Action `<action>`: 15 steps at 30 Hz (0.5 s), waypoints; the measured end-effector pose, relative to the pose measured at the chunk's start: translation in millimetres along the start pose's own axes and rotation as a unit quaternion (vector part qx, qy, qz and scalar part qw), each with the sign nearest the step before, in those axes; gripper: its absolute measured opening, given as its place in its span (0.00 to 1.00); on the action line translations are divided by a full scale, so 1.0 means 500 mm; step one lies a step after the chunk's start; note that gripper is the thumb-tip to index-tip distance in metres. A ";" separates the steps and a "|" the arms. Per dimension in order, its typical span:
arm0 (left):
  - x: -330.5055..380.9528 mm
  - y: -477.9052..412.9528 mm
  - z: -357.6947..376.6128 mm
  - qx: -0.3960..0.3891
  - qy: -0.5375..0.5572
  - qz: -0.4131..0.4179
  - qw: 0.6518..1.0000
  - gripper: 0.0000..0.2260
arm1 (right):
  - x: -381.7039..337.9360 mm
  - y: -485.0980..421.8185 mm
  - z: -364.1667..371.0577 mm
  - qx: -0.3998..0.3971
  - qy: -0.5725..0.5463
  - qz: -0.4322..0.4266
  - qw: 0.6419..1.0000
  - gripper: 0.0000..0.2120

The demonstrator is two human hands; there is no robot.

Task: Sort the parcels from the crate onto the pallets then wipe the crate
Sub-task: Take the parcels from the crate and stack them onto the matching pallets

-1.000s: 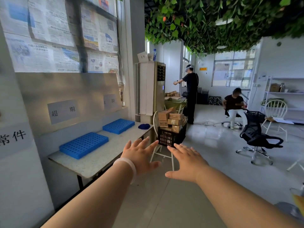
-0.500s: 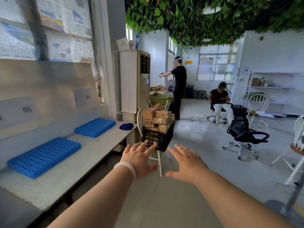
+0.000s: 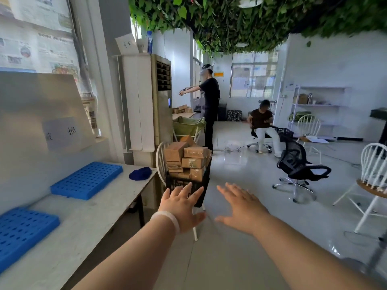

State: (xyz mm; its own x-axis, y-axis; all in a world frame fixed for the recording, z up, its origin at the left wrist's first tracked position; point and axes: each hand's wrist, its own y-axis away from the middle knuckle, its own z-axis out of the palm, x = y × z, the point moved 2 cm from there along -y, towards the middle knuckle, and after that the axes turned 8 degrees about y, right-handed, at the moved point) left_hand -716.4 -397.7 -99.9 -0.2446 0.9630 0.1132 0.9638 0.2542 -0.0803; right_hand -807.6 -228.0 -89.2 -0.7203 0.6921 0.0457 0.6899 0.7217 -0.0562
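A black crate [image 3: 201,185] stands on a white chair ahead, heaped with several brown cardboard parcels [image 3: 187,159]. Both arms reach forward, palms down, fingers spread. My left hand [image 3: 181,207], with a white wristband, hovers in front of the crate's lower near side; whether it touches is unclear. My right hand [image 3: 240,206] is held just right of the crate over the floor, holding nothing. Two blue perforated pallets lie on the table at left, one far [image 3: 87,180] and one near [image 3: 22,232]. A dark blue cloth [image 3: 140,173] lies at the table's far end.
The table [image 3: 94,214] runs along the left wall under paper labels. A tall white air conditioner [image 3: 144,101] stands behind the crate. A black office chair [image 3: 297,170] and white chairs [image 3: 370,185] occupy the right. One person stands and another sits farther back.
The view has moved forward along the table toward the crate, which is now larger and closer. Both hands stay outstretched and open, now reaching the crate's front.
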 end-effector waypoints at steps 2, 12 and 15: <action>-0.024 -0.052 0.007 0.000 0.000 -0.001 1.000 0.35 | 0.015 -0.059 0.013 -0.007 0.000 0.003 1.000 0.43; -0.071 -0.389 0.034 -0.001 0.021 -0.028 0.999 0.33 | 0.138 -0.395 0.061 -0.017 0.015 -0.042 0.999 0.43; -0.082 -0.502 0.014 0.016 0.022 -0.042 0.999 0.33 | 0.206 -0.504 0.053 -0.016 0.014 -0.044 0.999 0.43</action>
State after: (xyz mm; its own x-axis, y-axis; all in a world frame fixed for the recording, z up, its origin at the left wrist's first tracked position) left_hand -949.2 -500.6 -91.5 -0.3183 0.9336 0.1645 0.9362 0.3369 -0.1000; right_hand -1057.4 -338.6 -96.8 -0.7759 0.6261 0.0779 0.6268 0.7790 -0.0182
